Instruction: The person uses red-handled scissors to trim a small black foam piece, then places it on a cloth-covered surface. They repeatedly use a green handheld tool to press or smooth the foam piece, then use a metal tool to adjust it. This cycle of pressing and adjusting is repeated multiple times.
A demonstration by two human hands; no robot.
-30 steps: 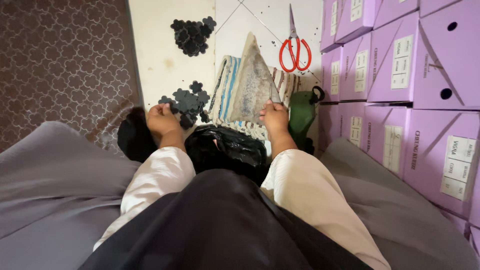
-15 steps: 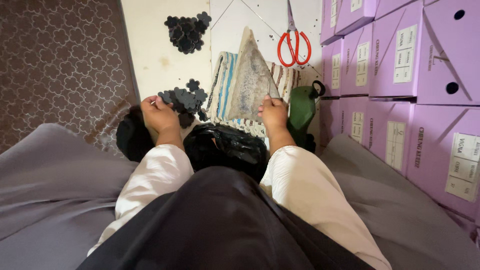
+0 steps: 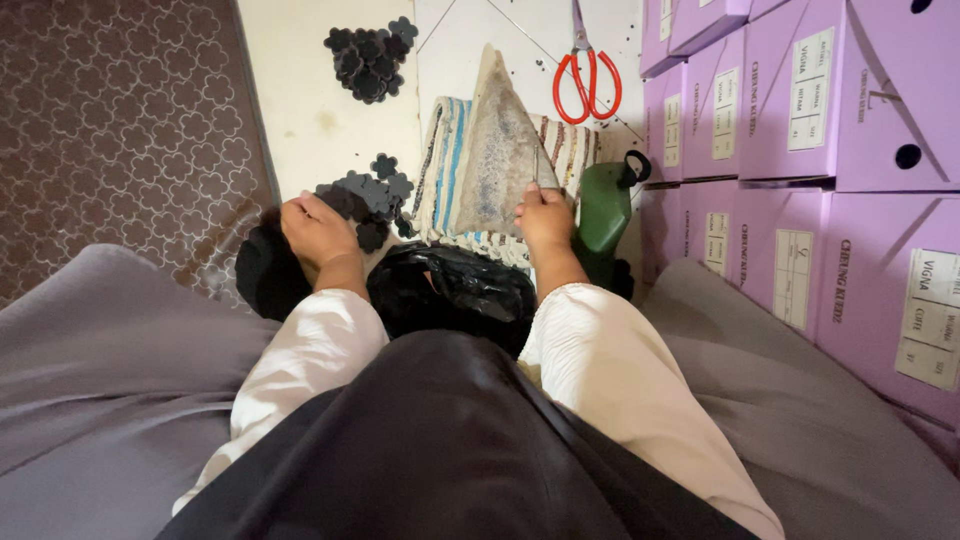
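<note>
My right hand [image 3: 545, 215] grips the lower right edge of a grey, dusty triangular slab [image 3: 497, 155] that stands tilted on a striped woven cloth [image 3: 445, 165]. My left hand [image 3: 318, 228] rests on the floor at the near pile of black flower-shaped cut pieces [image 3: 365, 195], its fingers curled over some of them. Whether it grips a piece is hidden. A black plastic bag [image 3: 455, 290] lies between my forearms.
A second pile of black flower shapes [image 3: 370, 55] lies farther off. Red-handled scissors [image 3: 588, 80] lie on the tiles. A green container [image 3: 600, 210] stands by stacked purple boxes [image 3: 800, 130] on the right. A patterned brown carpet [image 3: 110, 130] covers the left.
My left hand has slid slightly toward the near pile of black pieces. My right hand keeps its hold on the slab, which stays tilted.
</note>
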